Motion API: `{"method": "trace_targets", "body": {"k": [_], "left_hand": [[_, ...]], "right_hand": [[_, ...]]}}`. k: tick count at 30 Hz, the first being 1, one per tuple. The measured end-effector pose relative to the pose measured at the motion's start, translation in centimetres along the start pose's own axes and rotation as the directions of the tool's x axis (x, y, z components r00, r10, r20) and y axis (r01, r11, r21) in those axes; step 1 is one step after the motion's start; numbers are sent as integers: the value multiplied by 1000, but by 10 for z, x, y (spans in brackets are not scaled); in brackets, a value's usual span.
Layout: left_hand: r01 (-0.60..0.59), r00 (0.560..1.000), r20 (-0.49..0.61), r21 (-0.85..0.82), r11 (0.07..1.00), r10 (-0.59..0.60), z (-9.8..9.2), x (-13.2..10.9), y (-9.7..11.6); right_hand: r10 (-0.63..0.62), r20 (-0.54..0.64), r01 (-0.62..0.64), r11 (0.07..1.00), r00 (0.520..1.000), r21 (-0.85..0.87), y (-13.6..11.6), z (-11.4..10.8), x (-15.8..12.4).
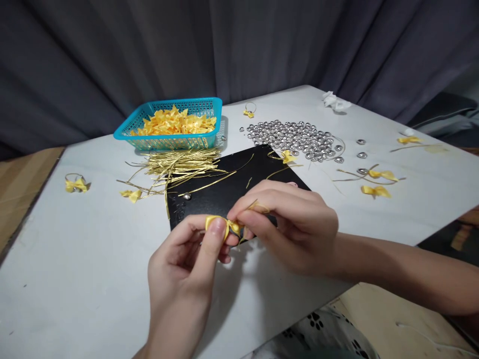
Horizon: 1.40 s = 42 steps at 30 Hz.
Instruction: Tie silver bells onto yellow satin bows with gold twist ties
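Note:
Between thumb and fingers, my left hand (187, 269) pinches a yellow ribbon bow (234, 227) over the front edge of a black board (209, 199). My right hand (295, 224) is closed at the bow's right side, its thumb and forefinger pinching a thin gold wire tie (258, 205) that sticks out past the fingertips. The bow's underside is hidden by the fingers. On the board lie a silver bead (187, 196) and loose gold ties. Another yellow bow (288, 156) rests at the board's far right corner.
A blue basket (168, 135) full of yellow bows stands at the back, with a bundle of gold ties (183, 163) before it. Many silver beads (295, 137) are heaped right of it. Bows with ties (381, 174) lie at right, a looped bow (77, 184) at left.

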<state>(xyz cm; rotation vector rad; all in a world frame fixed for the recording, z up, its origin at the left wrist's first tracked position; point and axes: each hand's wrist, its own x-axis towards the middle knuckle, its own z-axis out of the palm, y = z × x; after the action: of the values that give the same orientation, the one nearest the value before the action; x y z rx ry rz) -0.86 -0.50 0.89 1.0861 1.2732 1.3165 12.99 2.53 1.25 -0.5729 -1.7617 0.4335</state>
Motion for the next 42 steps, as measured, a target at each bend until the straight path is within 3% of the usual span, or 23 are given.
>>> {"method": "trace_targets", "body": {"k": [17,42], "left_hand": [[-28,999,23,20,999,28,2,1,2],[22,1000,9,6,1000,-22,1,0,1]], "right_hand": [[11,12,-11,1000,1000,-15,1,-1,-2],[24,22,-23,1000,999,-17,1,0,-1]]}}
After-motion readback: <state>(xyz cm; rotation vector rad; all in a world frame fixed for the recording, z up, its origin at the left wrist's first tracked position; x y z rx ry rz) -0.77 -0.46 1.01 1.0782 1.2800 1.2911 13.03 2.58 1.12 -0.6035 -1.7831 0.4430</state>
